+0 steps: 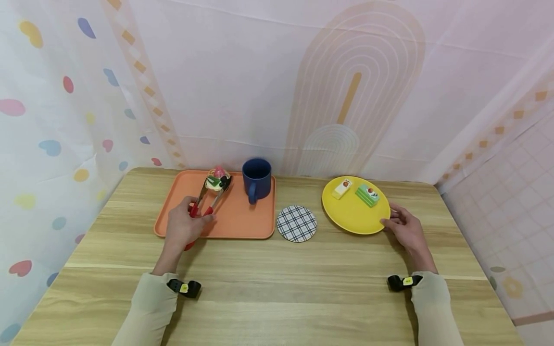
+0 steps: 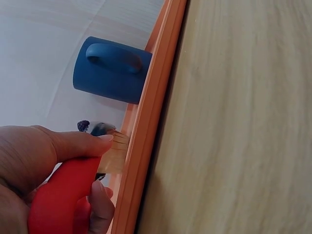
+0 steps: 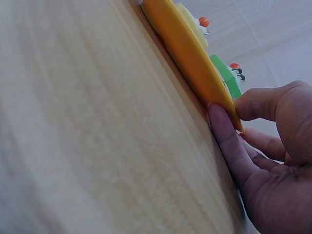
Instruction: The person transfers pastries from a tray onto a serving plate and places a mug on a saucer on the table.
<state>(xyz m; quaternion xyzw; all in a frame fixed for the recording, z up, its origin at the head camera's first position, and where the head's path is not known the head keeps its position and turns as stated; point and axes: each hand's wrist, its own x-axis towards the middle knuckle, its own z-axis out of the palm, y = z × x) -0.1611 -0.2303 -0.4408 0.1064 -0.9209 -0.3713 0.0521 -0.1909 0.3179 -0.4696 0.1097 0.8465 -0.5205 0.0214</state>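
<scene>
My left hand (image 1: 183, 223) grips red-handled tongs (image 1: 210, 210) over the orange tray (image 1: 242, 226). Their metal tips stand on either side of a small toy cake (image 1: 214, 183) with green, white and dark toppings; whether they squeeze it I cannot tell. A pink-topped toy cake piece (image 1: 219, 172) shows just behind. In the left wrist view, thumb and fingers wrap the red handle (image 2: 66, 197). At the right, my right hand (image 1: 406, 229) pinches the rim of the yellow plate (image 1: 352, 221), thumb above. On it lie a pale yellow toy cake (image 1: 342, 189) and a green layered one (image 1: 367, 195).
A dark blue mug (image 1: 259, 185) stands on the tray's back right part, handle facing front. Between tray and plate lies a round checked coaster (image 1: 296, 223). The wooden table (image 1: 285, 288) meets a patterned curtain (image 1: 242, 96) behind.
</scene>
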